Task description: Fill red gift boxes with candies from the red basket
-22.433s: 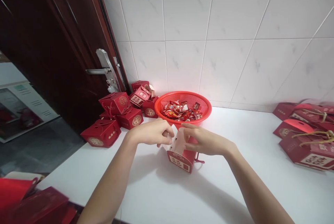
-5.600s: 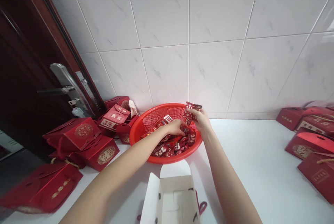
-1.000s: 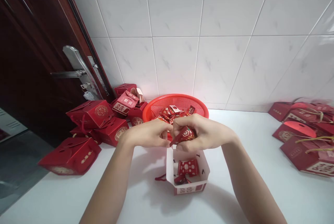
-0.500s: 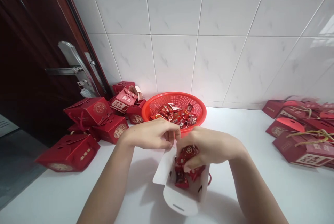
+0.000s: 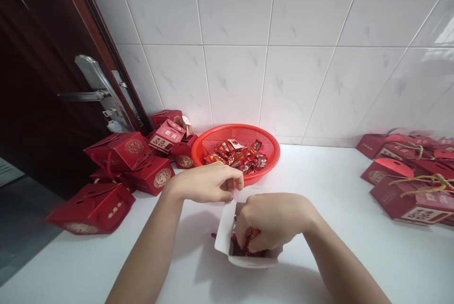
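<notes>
An open paper gift box (image 5: 223,228), white on the inside, stands on the white table in front of me. My left hand (image 5: 213,182) pinches the flap at the far end of the box between thumb and fingers. Inside the box, my right hand (image 5: 273,221) is closed around red-wrapped candies (image 5: 251,238), its fingers bent downward. The hand hides much of the box's contents. Just beyond both hands sits a red plastic basket (image 5: 271,167) holding a heap of red-wrapped candies (image 5: 241,155).
Closed red gift boxes (image 5: 94,207) are stacked at the left, beside a dark wooden door (image 5: 39,58) with a metal handle. More red boxes (image 5: 414,200), some tied with yellow cord, lie at the right. A tiled wall (image 5: 234,82) rises behind the table.
My right hand has moved down deeper into the box with the candies. The box has tipped, its near flap now seen more edge-on. My left hand stays at the far flap.
</notes>
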The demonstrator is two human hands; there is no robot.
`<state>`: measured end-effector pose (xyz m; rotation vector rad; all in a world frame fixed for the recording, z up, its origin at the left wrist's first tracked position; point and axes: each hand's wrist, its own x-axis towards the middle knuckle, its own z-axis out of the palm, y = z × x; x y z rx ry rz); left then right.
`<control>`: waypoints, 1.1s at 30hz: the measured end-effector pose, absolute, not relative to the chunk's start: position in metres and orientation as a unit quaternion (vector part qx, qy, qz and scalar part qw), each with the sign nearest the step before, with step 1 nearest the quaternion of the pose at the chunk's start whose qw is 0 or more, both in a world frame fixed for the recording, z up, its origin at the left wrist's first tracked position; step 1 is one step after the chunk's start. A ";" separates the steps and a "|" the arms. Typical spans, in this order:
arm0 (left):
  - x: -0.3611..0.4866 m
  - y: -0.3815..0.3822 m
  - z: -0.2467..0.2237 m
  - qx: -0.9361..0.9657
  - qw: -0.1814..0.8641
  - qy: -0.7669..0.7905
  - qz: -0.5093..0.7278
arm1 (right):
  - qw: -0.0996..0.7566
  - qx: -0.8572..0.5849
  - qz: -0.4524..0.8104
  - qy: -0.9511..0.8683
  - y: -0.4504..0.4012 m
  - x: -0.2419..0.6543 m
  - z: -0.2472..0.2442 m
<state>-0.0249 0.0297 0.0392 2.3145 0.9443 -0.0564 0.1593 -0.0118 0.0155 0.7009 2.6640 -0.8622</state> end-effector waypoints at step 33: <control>-0.028 0.019 0.044 0.899 0.261 0.351 -0.034 | -0.392 0.419 -0.241 0.782 -0.053 0.229 -0.020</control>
